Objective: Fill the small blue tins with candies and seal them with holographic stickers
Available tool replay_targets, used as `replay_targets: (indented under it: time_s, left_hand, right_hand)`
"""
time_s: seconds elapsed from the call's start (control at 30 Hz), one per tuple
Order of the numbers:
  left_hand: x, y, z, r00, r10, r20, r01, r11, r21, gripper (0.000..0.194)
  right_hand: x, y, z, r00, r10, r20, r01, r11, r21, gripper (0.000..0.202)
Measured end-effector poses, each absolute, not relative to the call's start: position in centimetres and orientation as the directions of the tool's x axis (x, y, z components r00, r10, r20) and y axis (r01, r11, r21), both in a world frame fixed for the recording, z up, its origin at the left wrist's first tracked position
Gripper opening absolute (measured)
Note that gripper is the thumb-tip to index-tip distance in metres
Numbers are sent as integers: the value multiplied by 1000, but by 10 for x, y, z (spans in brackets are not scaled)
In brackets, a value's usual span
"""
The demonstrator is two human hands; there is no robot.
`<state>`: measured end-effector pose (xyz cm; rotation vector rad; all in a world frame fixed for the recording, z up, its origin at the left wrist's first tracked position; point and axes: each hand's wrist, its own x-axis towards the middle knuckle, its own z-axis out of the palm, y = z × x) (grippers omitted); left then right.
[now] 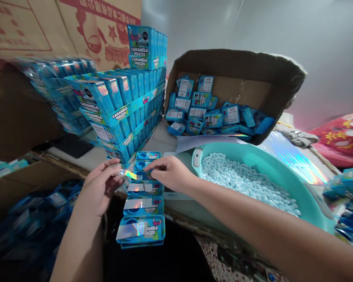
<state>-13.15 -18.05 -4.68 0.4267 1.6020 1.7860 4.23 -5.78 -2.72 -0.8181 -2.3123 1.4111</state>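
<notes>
My left hand [101, 186] is closed on a shiny rainbow-coloured sticker strip [129, 174], whose end reaches over one of the small blue candy boxes [139, 174]. My right hand [172, 172] has its index finger stretched out to the edge of that box, with the thumb apart and the other fingers curled. Nothing shows in its grasp. Several boxes lie in a column towards me. The nearer ones, such as the front candy box [155, 231], carry a silvery sticker across a round recess. The farthest candy box [148, 155] lies beyond my fingertips.
A turquoise tub [253, 150] of pale blue candies [238, 180] stands at right. Behind it, an open carton [267, 86] holds loose blue boxes. Stacked display packs [120, 113] rise at left-back. Another carton [55, 168] with boxes sits lower left. A red patterned bag [341, 137] lies far right.
</notes>
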Motion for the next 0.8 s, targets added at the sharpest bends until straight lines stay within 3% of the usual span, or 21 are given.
replay_targets:
  time_s: [0.1, 0.17, 0.3, 0.37, 0.57, 0.8]
  left_hand:
    - [-125, -182, -40, -653, 713, -256, -386, -23, 922, 35]
    - [-119, -181, -36, -653, 723, -225, -367, -41, 929, 34]
    - [-112, -179, -30, -666, 714, -214, -346, -42, 937, 39]
    - [-111, -179, -30, -679, 704, -207, -341, -54, 939, 41]
    - [-112, -182, -31, -661, 733, -160, -324, -86, 942, 37]
    - [-109, -181, -30, -680, 703, -208, -384, -100, 918, 33]
  right_hand:
    - [42, -60, -28, -787, 617, -20, 307, 363, -880, 31]
    - [43, -63, -26, -796, 606, 13, 303, 417, -857, 31]
    - [47, -70, -18, -808, 564, 170, 301, 644, -703, 22]
    - [48, -72, -15, -813, 535, 231, 288, 713, -639, 28]
    - [49, -68, -17, -802, 545, 246, 149, 580, -801, 41]
    - [48, -70, -14, -851, 474, 224, 109, 577, -809, 26]
